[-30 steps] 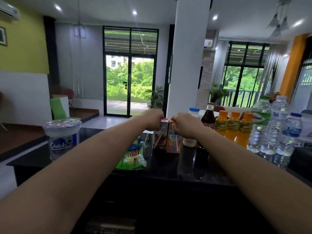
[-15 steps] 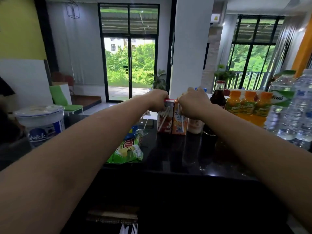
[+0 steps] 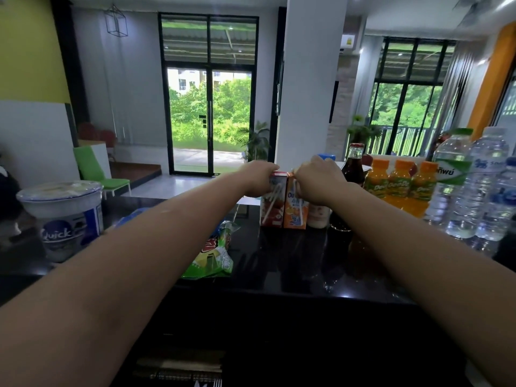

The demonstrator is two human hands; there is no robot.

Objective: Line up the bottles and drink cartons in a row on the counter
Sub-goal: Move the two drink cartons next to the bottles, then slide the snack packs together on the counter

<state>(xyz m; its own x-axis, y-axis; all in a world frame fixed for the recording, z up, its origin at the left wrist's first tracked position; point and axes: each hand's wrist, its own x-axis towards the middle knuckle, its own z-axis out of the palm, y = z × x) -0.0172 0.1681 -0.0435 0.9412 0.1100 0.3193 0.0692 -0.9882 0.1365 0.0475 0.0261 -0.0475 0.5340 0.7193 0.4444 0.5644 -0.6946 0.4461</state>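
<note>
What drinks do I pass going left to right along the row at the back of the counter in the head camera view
Red carton → orange carton → dark soda bottle → three orange juice bottles → green-capped water bottle → clear water bottle.

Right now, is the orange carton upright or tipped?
Upright: the orange carton stands on its base on the counter, sides vertical, right hand gripping its top.

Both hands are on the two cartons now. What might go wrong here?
The left hand and right hand grip the red carton and orange carton by their tops, so a push may tip them. The right forearm passes close to the cola bottle and could knock it into the orange bottles.
</note>
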